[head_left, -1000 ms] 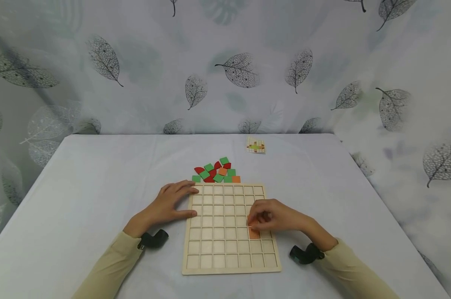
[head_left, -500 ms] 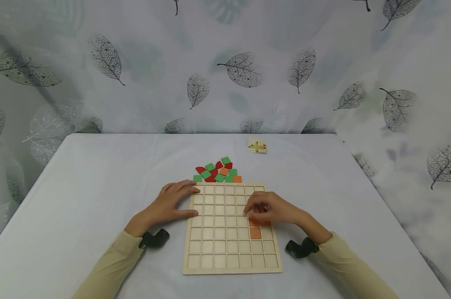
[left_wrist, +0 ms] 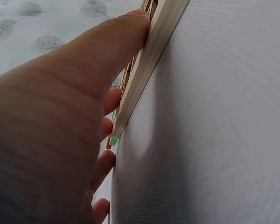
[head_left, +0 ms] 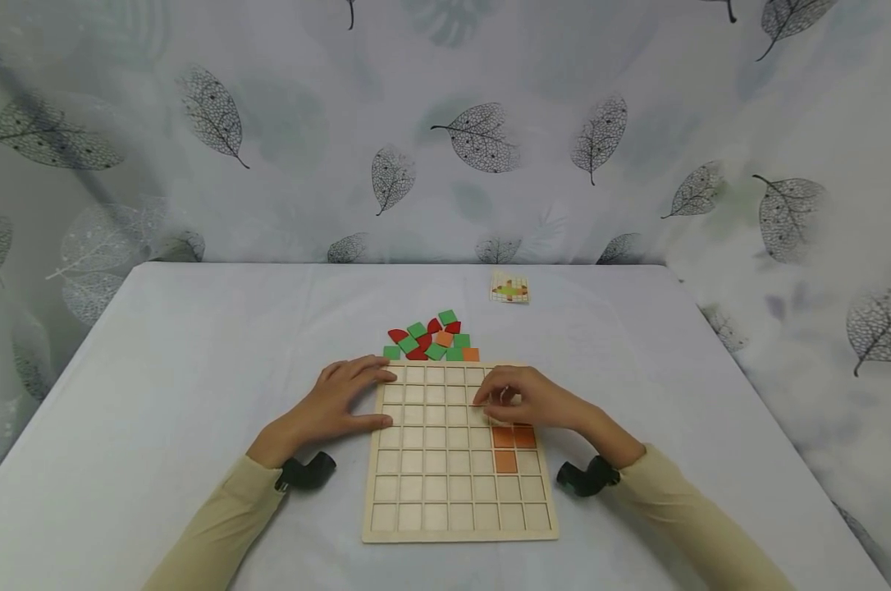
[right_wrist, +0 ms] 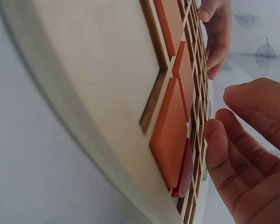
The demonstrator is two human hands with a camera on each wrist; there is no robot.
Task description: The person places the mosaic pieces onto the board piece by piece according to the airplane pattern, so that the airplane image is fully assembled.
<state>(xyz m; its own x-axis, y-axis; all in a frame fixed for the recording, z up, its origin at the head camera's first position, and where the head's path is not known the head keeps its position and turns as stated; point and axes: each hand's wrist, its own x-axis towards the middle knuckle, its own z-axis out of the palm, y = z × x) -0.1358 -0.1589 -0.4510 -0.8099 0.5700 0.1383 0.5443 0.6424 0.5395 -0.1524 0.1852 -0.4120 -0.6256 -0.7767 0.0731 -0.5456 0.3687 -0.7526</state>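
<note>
Grid board [head_left: 436, 490]: between the worktop's [head_left: 194, 369] left and right edges. Left hand [head_left: 336, 404]: grip apart, resting on the board's left edge. Right hand [head_left: 540, 400]: grip apart, near three orange tiles [head_left: 505, 462] toward its right edge.

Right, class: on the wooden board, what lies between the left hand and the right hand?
Only bare squares of the wooden board lie between the left hand and the right hand; the head view shows this.
</note>
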